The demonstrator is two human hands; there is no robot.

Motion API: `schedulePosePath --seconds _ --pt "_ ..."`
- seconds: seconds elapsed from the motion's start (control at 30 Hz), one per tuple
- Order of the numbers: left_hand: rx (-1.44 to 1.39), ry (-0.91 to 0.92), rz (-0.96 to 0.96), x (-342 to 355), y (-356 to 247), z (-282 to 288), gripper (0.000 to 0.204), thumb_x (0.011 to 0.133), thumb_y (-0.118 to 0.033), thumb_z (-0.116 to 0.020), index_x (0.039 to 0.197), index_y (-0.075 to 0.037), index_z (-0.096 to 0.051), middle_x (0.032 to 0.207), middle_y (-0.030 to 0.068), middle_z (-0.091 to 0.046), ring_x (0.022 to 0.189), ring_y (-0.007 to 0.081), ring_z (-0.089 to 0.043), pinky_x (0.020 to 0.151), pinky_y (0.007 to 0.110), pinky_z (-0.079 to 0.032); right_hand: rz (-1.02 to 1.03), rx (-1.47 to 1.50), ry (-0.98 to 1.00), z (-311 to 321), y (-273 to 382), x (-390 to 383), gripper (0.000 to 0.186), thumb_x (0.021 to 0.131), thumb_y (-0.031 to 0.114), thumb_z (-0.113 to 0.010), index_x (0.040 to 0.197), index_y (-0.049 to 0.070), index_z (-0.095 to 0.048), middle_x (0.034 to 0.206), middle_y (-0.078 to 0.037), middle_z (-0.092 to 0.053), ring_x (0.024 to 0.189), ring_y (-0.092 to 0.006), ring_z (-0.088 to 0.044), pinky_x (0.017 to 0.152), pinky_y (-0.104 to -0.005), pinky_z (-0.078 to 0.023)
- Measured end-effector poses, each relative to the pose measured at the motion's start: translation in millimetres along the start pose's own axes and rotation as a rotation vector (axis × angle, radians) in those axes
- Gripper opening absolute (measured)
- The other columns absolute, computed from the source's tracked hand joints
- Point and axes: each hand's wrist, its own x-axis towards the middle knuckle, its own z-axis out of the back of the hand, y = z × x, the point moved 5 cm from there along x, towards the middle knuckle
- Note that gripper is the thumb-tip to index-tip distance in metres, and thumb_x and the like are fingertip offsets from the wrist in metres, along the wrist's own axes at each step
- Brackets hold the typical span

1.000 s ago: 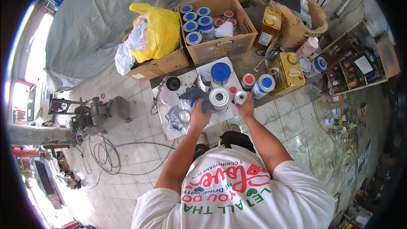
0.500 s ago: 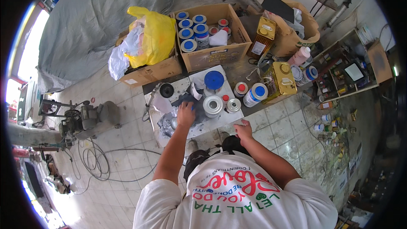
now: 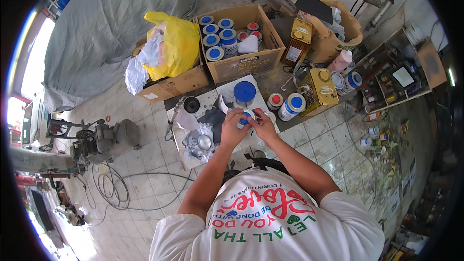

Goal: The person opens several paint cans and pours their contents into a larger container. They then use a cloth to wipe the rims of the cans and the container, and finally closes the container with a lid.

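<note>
My left hand [image 3: 233, 126] and my right hand [image 3: 262, 126] meet over a silver can [image 3: 241, 123], their fingers closed round its blue cap [image 3: 246, 115]. A small silver can and a red cap are partly hidden behind my right fingers. Just beyond stands a larger blue lid [image 3: 244, 92]. On the left of the spattered board [image 3: 256, 84] lie crumpled foil with a round silver cup [image 3: 204, 142], a dark cloth [image 3: 212, 118] and a black round container [image 3: 191, 104]. To the right stand a red-capped can [image 3: 275, 101] and a white blue-capped can [image 3: 292, 107].
Behind are a yellow bag [image 3: 179, 41] and a carton of cans [image 3: 241, 65]. Gold tins [image 3: 320, 96] stand right, near a wooden shelf unit [image 3: 420, 67]. A compressor [image 3: 104, 140] and coiled hose [image 3: 116, 188] sit on the floor left; a grey cover [image 3: 96, 29] drapes something behind.
My left hand moved from the foil and dark cloth rightward to the silver can with the blue cap. My right hand came up from the board's front edge to join it there.
</note>
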Motion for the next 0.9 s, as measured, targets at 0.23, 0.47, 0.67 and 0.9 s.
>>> schedulePosePath --seconds 0.23,0.47,0.67,0.9 --pt "-0.619 -0.06 0.319 -10 72 -7 0.046 0.092 -0.02 -0.081 0.13 -0.002 -0.066 0.137 0.0192 -0.067 0.123 0.0241 -0.067 0.103 0.038 -0.052 -0.121 0.036 0.238 -17 10 7 0.057 0.102 0.032 -0.07 0.153 0.016 -0.05 0.13 -0.006 -0.066 0.111 -0.0173 -0.064 0.087 -0.0344 -0.056" --pt "-0.342 0.189 0.575 -25 67 -17 0.054 0.098 -0.03 -0.072 0.143 -0.001 -0.061 0.118 0.0195 -0.074 0.099 0.0237 -0.072 0.089 0.037 -0.056 -0.178 0.144 0.222 -13 12 -3 0.052 0.103 0.027 -0.069 0.151 0.021 -0.049 0.133 -0.006 -0.063 0.114 -0.0202 -0.065 0.086 -0.0432 -0.061" --pt "-0.329 0.154 0.682 -11 66 -8 0.044 0.093 -0.028 -0.075 0.13 -0.003 -0.07 0.107 0.0175 -0.077 0.095 0.0229 -0.076 0.086 0.036 -0.057 -0.17 0.082 0.242 -16 27 7 0.06 0.099 0.027 -0.075 0.151 0.019 -0.048 0.133 -0.007 -0.063 0.109 -0.0185 -0.066 0.088 -0.0375 -0.06" --pt "-0.192 0.301 0.642 13 56 -2 0.047 0.097 -0.03 -0.074 0.131 0.001 -0.068 0.115 0.0175 -0.076 0.101 0.026 -0.076 0.087 0.04 -0.059 0.346 -0.126 0.14 -25 -18 12 0.11 0.064 0.02 -0.1 0.153 0.004 -0.038 0.136 -0.013 -0.062 0.127 -0.0277 -0.062 0.107 -0.0403 -0.05"
